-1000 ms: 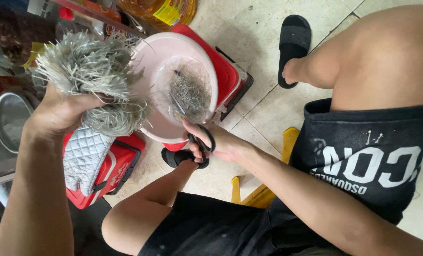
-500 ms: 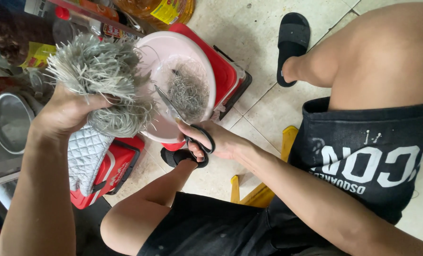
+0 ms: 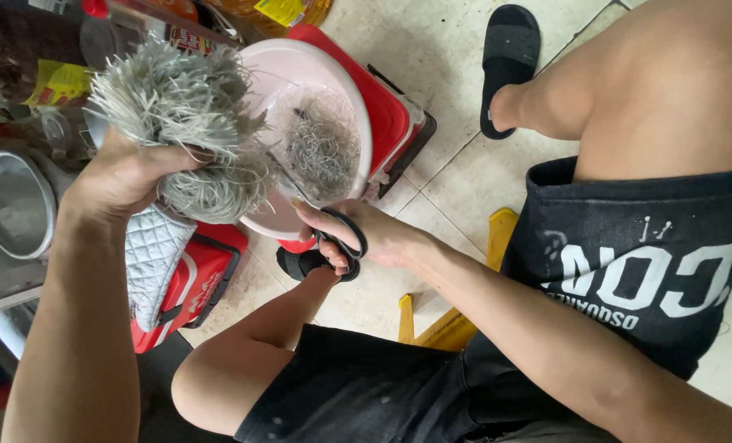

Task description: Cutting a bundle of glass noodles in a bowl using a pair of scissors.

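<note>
Grey, stringy strands fill my left hand (image 3: 124, 176): I have it clenched around a thick bundle of grey fibres (image 3: 181, 107), the cut ends fanning out above my fist and more hanging below it. The bundle sits up over the left edge of a pale pink basin (image 3: 317, 61), partly covering its rim.

My right hand (image 3: 366, 238) grips a pair of black-handled scissors (image 3: 333, 238), fingers through the loops, with the blades pointing up towards the bundle and reaching over the basin's lower rim. Whether the blades are parted or closed I cannot tell, since they blur into the fibres.

Inside the basin lies a loose heap of short grey clippings (image 3: 321, 148). The basin rests on a red case (image 3: 395, 123). Below my left hand, a grey quilted pad (image 3: 157, 258) lies over another red bag (image 3: 210, 275). A round metal sieve (image 3: 13, 205) sits at the far left. I am sitting on a low yellow stool (image 3: 452, 324) on a tiled floor, and one black sandal (image 3: 510, 57) is on my foot.
</note>
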